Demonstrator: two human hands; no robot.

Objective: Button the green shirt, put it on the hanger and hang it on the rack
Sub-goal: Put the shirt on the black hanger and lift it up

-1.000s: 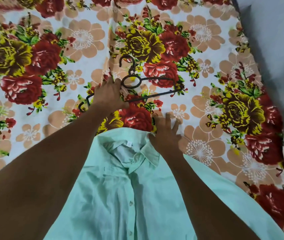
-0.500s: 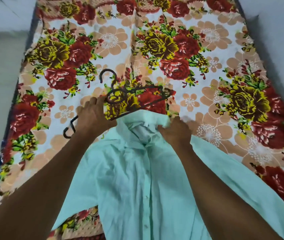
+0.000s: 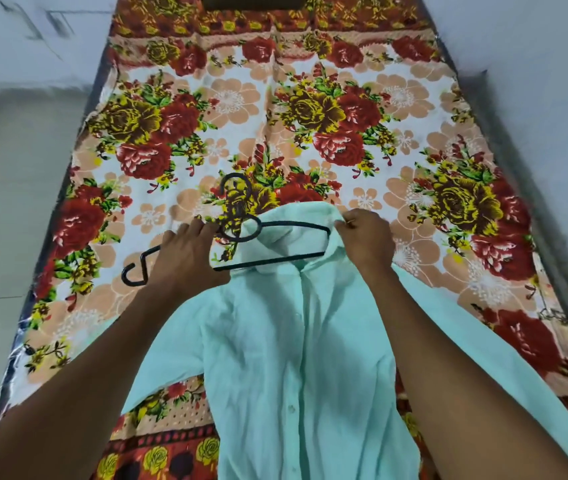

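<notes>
Head view: the shirt (image 3: 296, 341), pale green, lies front up on a floral sheet (image 3: 310, 109) that covers a mattress. Its button placket runs down the middle and looks closed along the length that shows; 2 small buttons are just visible on it. The collar end points away from the person and is lifted off the sheet.

The left hand (image 3: 185, 258) grips the hanger (image 3: 275, 244), a thin black wire one, its fingers curled over the left half of the frame near the neck. The hanger's right arm lies across the collar opening, with its far end at the collar's right edge, just beside the right hand. Whether that end is inside the shirt or only on top of it is hard to tell. The left end, a small bent loop, sticks out past the left hand over the sheet. The hook stands above the collar against the flower pattern.

The right hand (image 3: 365, 240) pinches the right side of the collar between thumb and fingers, holding the fabric up.

Both forearms reach in from the bottom edge, the right one lying over the shirt's right shoulder. 1 sleeve spreads toward the lower right corner.

Pale floor (image 3: 16, 202) shows left of the mattress, and a pale wall (image 3: 535, 81) on the right.
</notes>
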